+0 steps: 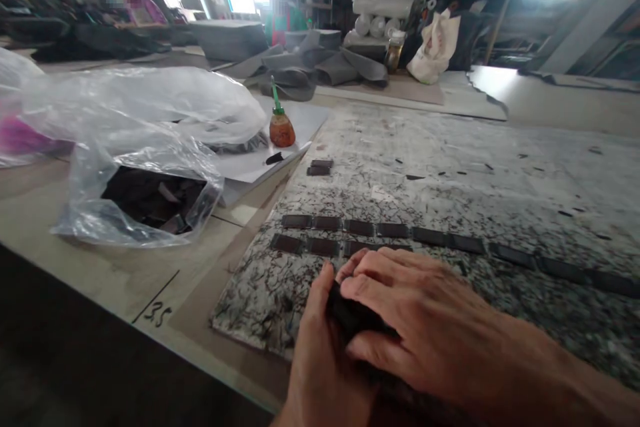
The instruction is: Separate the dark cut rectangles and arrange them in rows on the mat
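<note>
My left hand (320, 353) is closed around a dark bundle (353, 310), which looks like a stack of small black pieces; its lower part is hidden. Over it lies my right hand (420, 313), its fingers bent onto the bundle's top and near side. Just beyond my fingertips, two rows of flat dark rectangular pieces (327, 223) lie on a worn white board (380, 193). The nearer row (321, 247) is partly covered by my right hand. Two more such pieces (320, 167) lie farther back near the board's left edge.
Left of the board, a clear plastic bag (205, 213) holds dark pieces. A glue bottle (282, 130) with a green nozzle stands on white paper, beside a small black piece (275, 158). Grey sheets (345, 67) and a cloth bag (434, 47) lie behind. Two people are in the background.
</note>
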{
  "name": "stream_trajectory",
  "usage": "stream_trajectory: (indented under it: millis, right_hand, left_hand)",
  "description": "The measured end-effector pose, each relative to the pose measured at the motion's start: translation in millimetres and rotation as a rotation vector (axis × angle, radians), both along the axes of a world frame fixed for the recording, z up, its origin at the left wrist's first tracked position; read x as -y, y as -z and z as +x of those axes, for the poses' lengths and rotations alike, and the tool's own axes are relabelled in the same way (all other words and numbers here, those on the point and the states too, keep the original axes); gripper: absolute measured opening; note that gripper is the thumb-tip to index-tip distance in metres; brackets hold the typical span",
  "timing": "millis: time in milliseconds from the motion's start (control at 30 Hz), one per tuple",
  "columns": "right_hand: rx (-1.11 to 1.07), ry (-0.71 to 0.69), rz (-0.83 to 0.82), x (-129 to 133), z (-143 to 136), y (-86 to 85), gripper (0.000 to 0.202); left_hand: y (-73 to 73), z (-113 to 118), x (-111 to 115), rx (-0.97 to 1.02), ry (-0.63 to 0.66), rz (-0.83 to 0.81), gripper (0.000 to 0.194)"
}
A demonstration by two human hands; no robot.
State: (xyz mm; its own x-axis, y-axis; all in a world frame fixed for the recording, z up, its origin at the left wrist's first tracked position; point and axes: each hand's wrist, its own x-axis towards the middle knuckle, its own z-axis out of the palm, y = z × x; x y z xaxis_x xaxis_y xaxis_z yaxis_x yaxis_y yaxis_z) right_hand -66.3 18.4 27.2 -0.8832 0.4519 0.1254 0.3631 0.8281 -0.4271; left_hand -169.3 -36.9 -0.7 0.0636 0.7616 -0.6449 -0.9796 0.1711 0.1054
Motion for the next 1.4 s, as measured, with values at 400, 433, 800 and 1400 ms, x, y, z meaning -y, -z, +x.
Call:
stream_trajectory:
  millis: [400, 433, 800, 1400]
  right_hand:
    - [-0.260, 0.560, -0.221, -40.4, 48.0, 4.2, 0.016]
    - [-0.250, 0.628, -0.293, -47.2, 59.0, 9.2, 0.018]
    - [-0.064, 0.682, -0.425, -58.1, 93.2, 38.3, 0.022]
    - [-0.098, 0.377, 0.036, -15.9, 75.6, 7.9, 0.015]
  left_hand:
    - [-7.0, -8.7, 4.2, -0.139, 0.117, -0.007, 0.042]
    - [-8.0, -10.7, 3.4, -0.142, 0.122, -0.008, 0.045]
    - [-3.7, -6.6, -0.3, -0.185, 0.132, -0.021, 0.050]
    - [-1.3, 14.0, -4.5, -0.128, 0.109, 0.030, 0.031]
